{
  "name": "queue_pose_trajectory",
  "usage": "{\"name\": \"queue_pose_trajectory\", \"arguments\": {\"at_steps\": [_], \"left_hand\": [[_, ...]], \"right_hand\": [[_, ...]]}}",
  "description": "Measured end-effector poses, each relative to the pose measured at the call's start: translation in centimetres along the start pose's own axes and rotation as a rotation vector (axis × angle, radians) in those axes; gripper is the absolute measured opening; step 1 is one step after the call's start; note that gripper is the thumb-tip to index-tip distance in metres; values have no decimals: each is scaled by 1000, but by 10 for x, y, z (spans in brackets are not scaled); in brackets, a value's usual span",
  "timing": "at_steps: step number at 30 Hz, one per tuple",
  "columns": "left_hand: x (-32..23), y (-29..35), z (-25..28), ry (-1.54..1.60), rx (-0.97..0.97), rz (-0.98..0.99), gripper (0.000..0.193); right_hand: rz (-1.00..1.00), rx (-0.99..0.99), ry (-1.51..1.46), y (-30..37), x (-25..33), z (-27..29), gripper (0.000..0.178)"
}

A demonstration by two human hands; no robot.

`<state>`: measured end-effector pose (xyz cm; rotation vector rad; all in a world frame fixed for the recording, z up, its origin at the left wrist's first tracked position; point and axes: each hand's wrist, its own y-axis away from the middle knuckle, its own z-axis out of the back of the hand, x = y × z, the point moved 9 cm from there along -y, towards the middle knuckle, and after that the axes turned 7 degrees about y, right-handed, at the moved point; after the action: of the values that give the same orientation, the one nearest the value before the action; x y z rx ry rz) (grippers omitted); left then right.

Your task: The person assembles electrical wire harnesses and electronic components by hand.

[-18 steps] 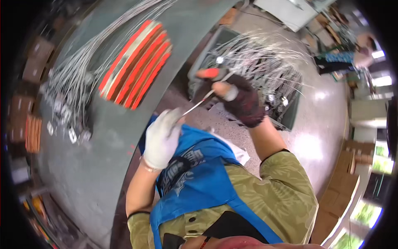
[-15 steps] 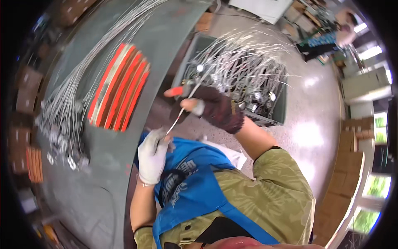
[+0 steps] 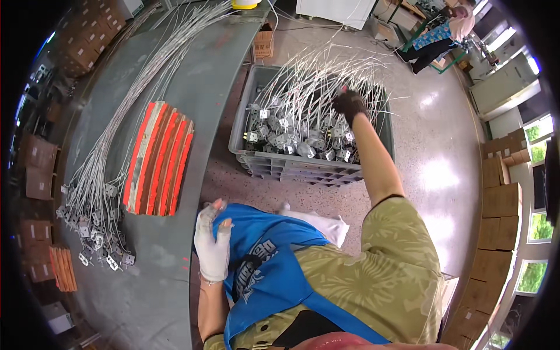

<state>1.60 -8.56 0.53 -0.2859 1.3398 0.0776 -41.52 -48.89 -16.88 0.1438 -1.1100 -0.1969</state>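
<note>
My left hand (image 3: 212,245), in a white glove with bare fingertips, is held up beside the table edge, in front of my blue apron (image 3: 280,274). Its thumb and fingers stand apart with nothing between them. My right hand (image 3: 351,105), in a dark glove, reaches out over the grey crate (image 3: 303,166), among the white cables (image 3: 315,87) that stick up from it. Small metal-and-white connector pieces (image 3: 303,143) lie at the cables' lower ends. The right fingers are partly hidden, so whether they grip a cable does not show.
On the grey table (image 3: 157,280) at left lie a long bundle of white cables (image 3: 134,93) and a stack of red-orange and brown strips (image 3: 157,163). Cardboard boxes (image 3: 496,233) line the right wall. Another person (image 3: 437,38) works at the far right.
The white cable held between my two hands is no longer there. My right hand has moved forward over the crate. My left fingers have parted.
</note>
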Motion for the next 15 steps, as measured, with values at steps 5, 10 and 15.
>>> {"name": "queue_pose_trajectory", "arguments": {"at_steps": [5, 10, 15], "left_hand": [[36, 50, 64, 11, -217, 143, 35], [-10, 54, 95, -274, -247, -14, 29], [-10, 78, 150, -371, -366, 57, 29]], "right_hand": [[-25, 138, -72, 55, -46, -91, 29], [173, 308, -378, 156, 51, -126, 40], [95, 517, -477, 180, 110, -182, 36]]}}
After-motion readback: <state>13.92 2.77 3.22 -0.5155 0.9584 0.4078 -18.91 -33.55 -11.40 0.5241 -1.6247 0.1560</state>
